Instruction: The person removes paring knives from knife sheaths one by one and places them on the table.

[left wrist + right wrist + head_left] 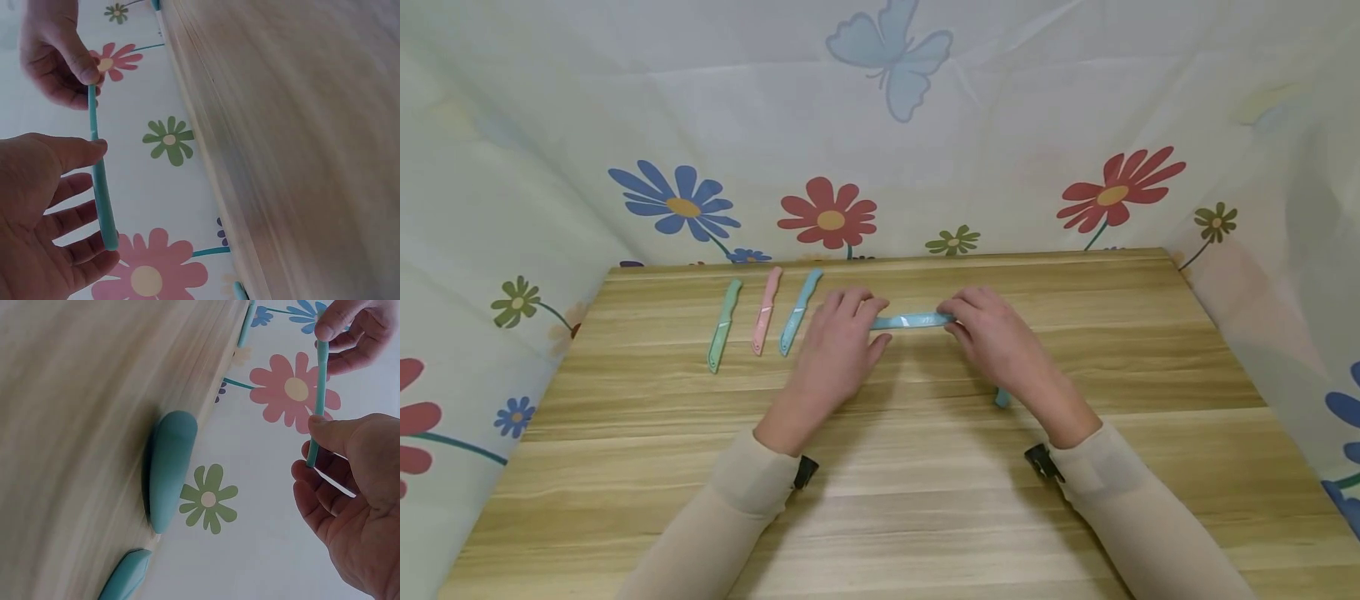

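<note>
Both hands hold a light-blue sheathed paring knife (pixel 913 321) level above the table. My left hand (pixel 842 350) pinches its handle end between thumb and fingers; the handle (pixel 106 212) lies along those fingers in the left wrist view. The other end is pinched by the thumb and fingers of my right hand (pixel 1000 342). Left of the hands lie a green knife (pixel 724 325), a pink knife (pixel 767 311) and a blue knife (pixel 801 311), side by side. A teal handle (pixel 172 469) rests on the table below the right hand, mostly hidden in the head view.
The wood-grain table (pixel 880 517) carries everything. Another teal piece (pixel 128 572) lies close to the teal handle in the right wrist view. A white curtain (pixel 1015 167) printed with flowers and a butterfly stands behind the table and along its sides.
</note>
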The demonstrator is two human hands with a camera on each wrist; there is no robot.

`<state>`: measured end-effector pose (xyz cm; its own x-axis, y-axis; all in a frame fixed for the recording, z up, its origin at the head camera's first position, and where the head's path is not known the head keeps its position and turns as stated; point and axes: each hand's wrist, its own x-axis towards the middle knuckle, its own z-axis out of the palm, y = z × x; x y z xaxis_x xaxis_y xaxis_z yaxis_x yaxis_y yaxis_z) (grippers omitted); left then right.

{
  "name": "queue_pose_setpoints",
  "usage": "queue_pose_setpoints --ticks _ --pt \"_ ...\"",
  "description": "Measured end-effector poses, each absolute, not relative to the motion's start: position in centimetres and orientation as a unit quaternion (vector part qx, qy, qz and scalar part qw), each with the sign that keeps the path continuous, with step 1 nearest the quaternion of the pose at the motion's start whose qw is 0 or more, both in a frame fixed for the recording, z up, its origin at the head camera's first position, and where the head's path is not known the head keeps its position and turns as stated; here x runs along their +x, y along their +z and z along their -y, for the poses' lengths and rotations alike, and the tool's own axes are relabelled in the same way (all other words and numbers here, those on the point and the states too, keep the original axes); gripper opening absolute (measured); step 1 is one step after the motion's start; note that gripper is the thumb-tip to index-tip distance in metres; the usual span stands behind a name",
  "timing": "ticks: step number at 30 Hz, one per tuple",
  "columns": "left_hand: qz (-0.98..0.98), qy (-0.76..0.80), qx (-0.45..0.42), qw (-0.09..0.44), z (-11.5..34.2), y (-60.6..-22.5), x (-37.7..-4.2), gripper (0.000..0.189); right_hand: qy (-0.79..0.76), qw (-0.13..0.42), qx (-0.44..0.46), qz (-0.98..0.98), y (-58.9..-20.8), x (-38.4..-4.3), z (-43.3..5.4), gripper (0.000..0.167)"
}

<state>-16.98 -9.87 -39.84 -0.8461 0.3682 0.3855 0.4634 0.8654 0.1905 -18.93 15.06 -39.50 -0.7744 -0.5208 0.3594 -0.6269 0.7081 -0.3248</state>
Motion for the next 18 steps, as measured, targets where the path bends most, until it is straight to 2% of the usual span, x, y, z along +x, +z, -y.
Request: queue_pose_setpoints --ticks 10,18 --pt "0.946 -0.124 -0.237 0.183 9.54 -39.93 -16.91 0.039 0.219 0.128 0.323 0.912 -39.46 -18.80 -14.93 0.022" --pt "0.942 -0.115 -0.246 0.196 9.47 -39.85 -16.91 0.021 0.220 0.127 0.323 0.911 -39.31 -18.70 -14.78 0.023"
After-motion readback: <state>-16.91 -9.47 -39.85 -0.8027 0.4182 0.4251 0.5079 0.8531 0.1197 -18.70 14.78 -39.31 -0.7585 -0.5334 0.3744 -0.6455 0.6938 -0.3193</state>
